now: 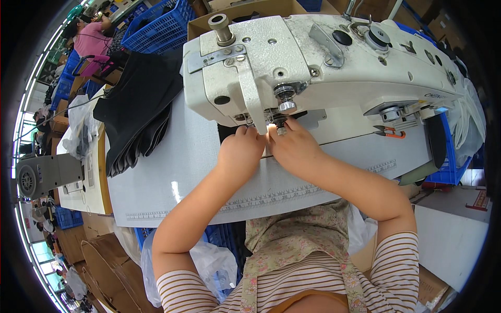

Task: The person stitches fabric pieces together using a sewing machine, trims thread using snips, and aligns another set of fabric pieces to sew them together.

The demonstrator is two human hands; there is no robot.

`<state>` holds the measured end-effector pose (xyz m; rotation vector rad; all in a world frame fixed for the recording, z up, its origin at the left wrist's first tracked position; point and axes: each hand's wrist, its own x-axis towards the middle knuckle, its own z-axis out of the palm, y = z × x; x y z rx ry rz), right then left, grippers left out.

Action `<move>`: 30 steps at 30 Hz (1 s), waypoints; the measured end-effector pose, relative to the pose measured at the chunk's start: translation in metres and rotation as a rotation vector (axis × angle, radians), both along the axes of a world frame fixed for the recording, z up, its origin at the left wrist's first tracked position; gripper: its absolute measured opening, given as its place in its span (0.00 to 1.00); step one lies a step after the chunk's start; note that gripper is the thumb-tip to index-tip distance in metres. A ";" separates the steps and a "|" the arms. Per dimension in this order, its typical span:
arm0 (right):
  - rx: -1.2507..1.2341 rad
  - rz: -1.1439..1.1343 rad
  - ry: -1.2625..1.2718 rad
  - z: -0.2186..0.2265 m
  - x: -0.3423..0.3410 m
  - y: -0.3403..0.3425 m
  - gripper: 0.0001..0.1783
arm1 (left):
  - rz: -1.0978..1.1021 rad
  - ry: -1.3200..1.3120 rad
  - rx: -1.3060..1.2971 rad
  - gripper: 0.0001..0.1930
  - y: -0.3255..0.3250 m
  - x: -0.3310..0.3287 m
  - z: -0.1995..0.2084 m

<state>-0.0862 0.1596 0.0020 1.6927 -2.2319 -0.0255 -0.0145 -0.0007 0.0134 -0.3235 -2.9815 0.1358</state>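
Observation:
Both my hands are close together under the head of a white industrial sewing machine (245, 68), by its needle area. My left hand (240, 150) has its fingers curled at the left of the presser area. Beside it shows the edge of a dark piece (225, 133), which looks like black fabric. My right hand (295, 148) is bent in from the right, its fingertips close to the needle. Both sets of fingertips are partly hidden by the machine and the hands themselves, and what they pinch cannot be made out. A small light shines between the hands.
A stack of black fabric pieces (138, 104) lies at the table's left. Orange-handled thread snips (390, 132) rest right of my right hand. A ruler strip (276, 197) runs along the grey table's front edge. Blue baskets (159, 28) stand behind; a person in pink sits far left.

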 end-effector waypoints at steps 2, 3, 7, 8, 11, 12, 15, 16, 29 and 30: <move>-0.010 -0.005 0.008 0.000 0.000 0.000 0.09 | 0.029 0.016 0.091 0.05 -0.006 -0.001 -0.002; -0.053 -0.007 0.015 0.000 0.000 0.001 0.09 | 0.058 0.033 0.182 0.05 -0.008 -0.002 -0.003; -0.168 0.009 -0.029 -0.003 0.000 0.006 0.10 | 0.005 0.019 0.243 0.07 -0.010 -0.002 0.002; -0.169 0.010 -0.027 -0.001 -0.004 0.009 0.10 | -0.003 -0.036 0.231 0.09 -0.010 -0.003 0.004; -0.139 0.077 0.020 0.009 -0.025 0.017 0.09 | -0.037 -0.040 0.237 0.09 -0.013 -0.005 -0.003; -0.105 0.051 -0.019 0.013 -0.034 0.019 0.09 | -0.066 0.011 0.257 0.09 -0.015 -0.004 -0.007; -0.087 0.003 0.097 0.013 -0.059 0.027 0.07 | -0.081 0.043 0.237 0.08 -0.011 -0.005 -0.006; -0.105 -0.008 0.247 0.014 -0.063 0.026 0.05 | -0.079 0.044 0.236 0.08 -0.011 -0.005 -0.005; 0.069 0.160 -0.216 0.021 -0.065 0.026 0.05 | 0.028 0.226 0.206 0.07 -0.009 0.007 -0.018; 0.071 0.169 -0.158 0.022 -0.065 0.026 0.04 | 0.061 0.220 0.243 0.06 -0.008 0.008 -0.017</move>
